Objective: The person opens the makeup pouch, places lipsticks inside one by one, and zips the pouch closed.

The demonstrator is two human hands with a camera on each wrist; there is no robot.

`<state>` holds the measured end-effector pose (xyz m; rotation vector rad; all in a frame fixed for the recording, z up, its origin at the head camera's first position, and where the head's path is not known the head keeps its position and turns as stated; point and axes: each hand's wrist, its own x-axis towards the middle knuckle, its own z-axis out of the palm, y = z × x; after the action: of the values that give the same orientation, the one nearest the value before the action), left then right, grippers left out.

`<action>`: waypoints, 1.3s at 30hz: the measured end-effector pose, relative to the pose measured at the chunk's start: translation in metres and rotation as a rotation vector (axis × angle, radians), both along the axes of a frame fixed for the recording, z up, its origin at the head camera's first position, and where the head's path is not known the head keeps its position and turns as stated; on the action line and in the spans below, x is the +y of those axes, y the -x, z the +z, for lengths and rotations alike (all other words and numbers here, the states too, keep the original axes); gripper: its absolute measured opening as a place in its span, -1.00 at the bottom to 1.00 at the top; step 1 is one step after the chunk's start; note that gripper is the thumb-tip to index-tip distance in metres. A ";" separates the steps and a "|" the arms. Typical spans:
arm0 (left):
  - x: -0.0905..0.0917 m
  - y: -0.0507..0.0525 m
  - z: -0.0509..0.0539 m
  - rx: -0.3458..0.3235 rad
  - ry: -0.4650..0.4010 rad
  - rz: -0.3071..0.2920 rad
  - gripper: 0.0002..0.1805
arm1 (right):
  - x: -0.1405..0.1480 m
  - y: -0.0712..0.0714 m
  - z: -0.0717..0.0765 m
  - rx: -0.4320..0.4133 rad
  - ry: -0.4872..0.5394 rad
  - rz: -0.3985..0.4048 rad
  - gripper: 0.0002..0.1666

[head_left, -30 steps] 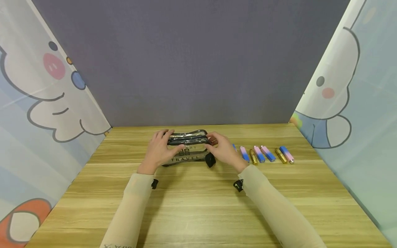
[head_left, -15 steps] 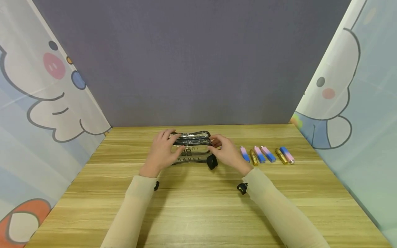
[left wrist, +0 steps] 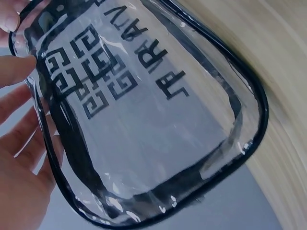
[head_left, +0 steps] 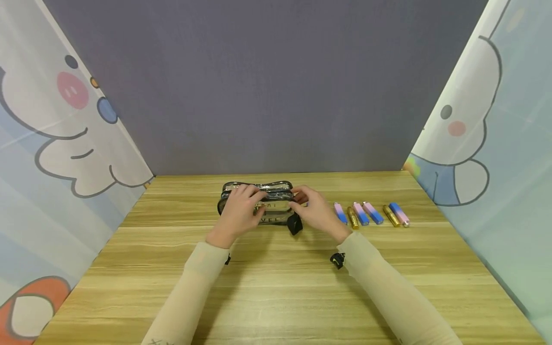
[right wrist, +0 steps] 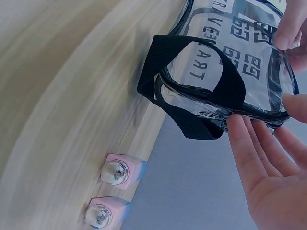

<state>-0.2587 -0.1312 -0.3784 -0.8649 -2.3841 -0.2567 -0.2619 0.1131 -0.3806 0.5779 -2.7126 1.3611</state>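
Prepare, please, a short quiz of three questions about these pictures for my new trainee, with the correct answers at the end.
1. True or false: from the person's viewpoint, the gold tubes lie to the right of the clear pouch.

2. Fill in the colour: the loop strap at one end of the clear pouch is ____.

3. Choose one. What do the left hand and the right hand both touch?
A. the gold tubes
B. the clear pouch
C. the loop strap

Key: 1. True. 2. Black. 3. B.
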 end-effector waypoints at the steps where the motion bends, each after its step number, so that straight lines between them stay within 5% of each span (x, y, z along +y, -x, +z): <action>1: 0.001 0.000 0.000 0.006 0.000 -0.008 -0.69 | 0.000 0.000 0.000 0.000 0.002 -0.001 -0.47; 21: 0.008 0.000 -0.001 -0.072 0.005 0.012 -0.77 | 0.017 0.008 0.001 -0.042 -0.008 0.085 -0.61; 39: 0.008 0.001 -0.001 -0.067 -0.015 0.005 -0.77 | 0.008 0.028 -0.008 -0.181 -0.020 0.001 -0.65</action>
<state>-0.2596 -0.1230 -0.3798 -0.8556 -2.4429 -0.3053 -0.2896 0.1210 -0.3882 0.4792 -2.8691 1.4545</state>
